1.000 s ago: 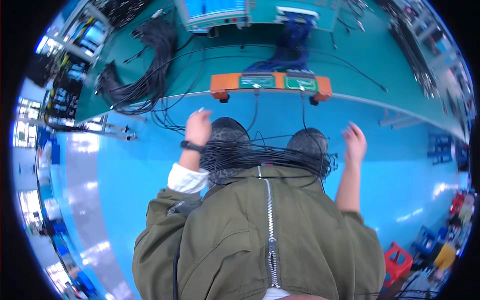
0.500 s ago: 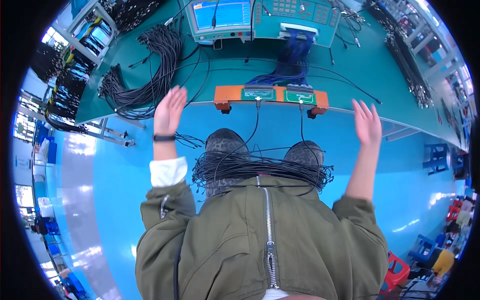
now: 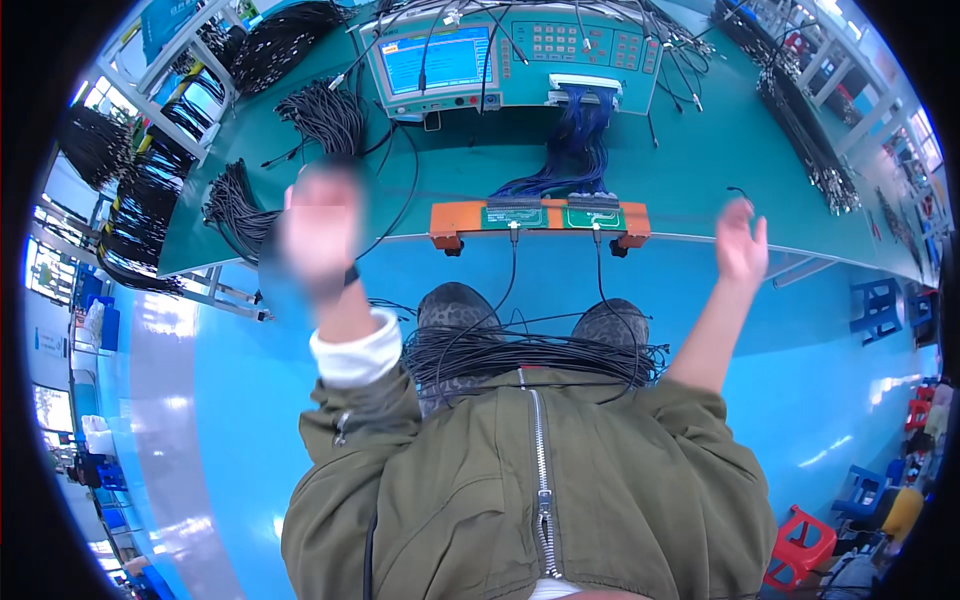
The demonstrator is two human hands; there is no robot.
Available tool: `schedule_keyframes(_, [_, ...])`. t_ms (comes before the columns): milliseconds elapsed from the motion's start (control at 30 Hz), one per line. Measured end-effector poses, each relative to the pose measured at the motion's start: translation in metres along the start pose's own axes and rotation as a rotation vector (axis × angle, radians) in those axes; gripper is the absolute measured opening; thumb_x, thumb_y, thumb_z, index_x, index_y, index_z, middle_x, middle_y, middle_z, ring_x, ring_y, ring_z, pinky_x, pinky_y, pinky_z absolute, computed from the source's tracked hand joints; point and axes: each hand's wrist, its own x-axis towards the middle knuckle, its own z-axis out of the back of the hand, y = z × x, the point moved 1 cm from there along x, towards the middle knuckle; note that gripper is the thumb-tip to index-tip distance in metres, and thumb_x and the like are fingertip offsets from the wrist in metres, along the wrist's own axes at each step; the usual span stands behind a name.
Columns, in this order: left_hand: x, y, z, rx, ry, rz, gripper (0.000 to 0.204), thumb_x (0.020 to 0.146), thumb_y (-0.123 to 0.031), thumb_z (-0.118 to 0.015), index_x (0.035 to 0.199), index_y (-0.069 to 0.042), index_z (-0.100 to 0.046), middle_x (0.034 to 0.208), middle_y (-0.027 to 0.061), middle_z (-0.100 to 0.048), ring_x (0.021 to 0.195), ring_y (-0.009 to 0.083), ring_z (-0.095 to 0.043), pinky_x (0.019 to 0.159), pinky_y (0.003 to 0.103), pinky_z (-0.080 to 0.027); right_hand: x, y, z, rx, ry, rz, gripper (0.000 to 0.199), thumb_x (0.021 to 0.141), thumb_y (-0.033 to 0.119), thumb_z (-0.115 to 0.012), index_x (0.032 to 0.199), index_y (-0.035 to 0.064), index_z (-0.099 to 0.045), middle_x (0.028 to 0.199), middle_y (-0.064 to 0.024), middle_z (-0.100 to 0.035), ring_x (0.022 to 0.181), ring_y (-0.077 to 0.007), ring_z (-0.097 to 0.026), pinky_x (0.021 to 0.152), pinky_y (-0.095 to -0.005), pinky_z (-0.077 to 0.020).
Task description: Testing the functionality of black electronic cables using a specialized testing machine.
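Note:
My right hand [image 3: 741,246] is raised at the table's right front edge, fingers curled round a thin black cable [image 3: 737,190] whose tip sticks up above them. A faint line of cable runs leftward from it, behind the orange fixture. My left hand [image 3: 320,228] is up before the cable bundle on the left; it is smeared, so its fingers and any hold cannot be made out. Between the hands sits the orange fixture [image 3: 440,221] with two green circuit boards [image 3: 515,216], each with a black cable plugged into its front. A bundle of black cables [image 3: 540,352] lies across my lap.
A green tester [image 3: 590,45] with a lit screen stands at the back of the table [image 3: 690,150], joined to the boards by blue wires [image 3: 580,135]. Black cable bundles [image 3: 325,118] lie left, another [image 3: 810,130] right. A red stool [image 3: 800,545] stands behind at right.
My right hand has closed on a cable end, its fingers now curled instead of stretched. My left hand has moved slightly down and left and blurred. The view has tilted, showing more of the tester.

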Motion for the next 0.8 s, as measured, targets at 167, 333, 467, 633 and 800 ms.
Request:
schedule_keyframes(167, [-0.072,-0.078,0.02,-0.145,-0.066,0.141,0.025,0.098,-0.021,-0.031,0.091,-0.004,-0.049,0.06,-0.0029,-0.035,0.049,0.0078,-0.027,0.047,0.021,-0.027,-0.083,0.061,-0.037,-0.039,0.128,-0.083,0.018,0.098,0.02,-0.037,0.092,0.0032,-0.042,0.074,-0.0016,-0.035,0.052,-0.0076,-0.026,0.049,-0.0231,-0.0264])
schedule_keyframes(333, [-0.129,-0.185,0.097,0.344,-0.142,-0.234,0.028,0.098,-0.027,-0.032,0.091,-0.006,-0.049,0.058,-0.0026,-0.034,0.046,0.0076,-0.025,0.043,0.022,-0.023,-0.154,0.154,-0.028,-0.435,0.086,0.281,0.022,0.098,0.021,-0.04,0.099,0.0007,-0.049,0.078,-0.0035,-0.04,0.049,-0.007,-0.024,0.042,-0.0218,-0.0234])
schedule_keyframes(467, [-0.167,-0.226,0.155,0.43,-0.364,-0.317,0.031,0.098,-0.029,-0.033,0.09,-0.005,-0.05,0.059,-0.0017,-0.037,0.047,0.0087,-0.028,0.044,0.022,-0.024,-0.179,0.145,-0.027,-0.351,-0.3,0.495,0.025,0.098,0.023,-0.04,0.1,0.0015,-0.052,0.077,-0.0033,-0.042,0.049,-0.0066,-0.024,0.04,-0.0202,-0.0223])
schedule_keyframes(633, [-0.16,-0.221,0.115,0.565,-0.769,-0.535,0.03,0.097,-0.029,-0.034,0.091,-0.004,-0.051,0.062,0.0002,-0.042,0.048,0.0107,-0.032,0.045,0.022,-0.027,-0.196,0.191,0.023,-0.489,-0.384,0.602,0.026,0.098,0.024,-0.04,0.105,0.0023,-0.052,0.067,0.0012,-0.037,0.047,-0.0053,-0.024,0.039,-0.0184,-0.0223])
schedule_keyframes(800, [-0.136,-0.18,0.109,0.875,-0.713,-0.553,0.021,0.093,-0.015,-0.04,0.108,-0.002,-0.048,0.073,0.0018,-0.05,0.054,0.0077,-0.037,0.049,0.019,-0.03,-0.18,0.148,0.005,-0.77,-0.448,0.58,0.026,0.098,0.023,-0.039,0.111,0.0035,-0.052,0.061,0.0048,-0.033,0.047,-0.0033,-0.024,0.038,-0.0161,-0.0216])
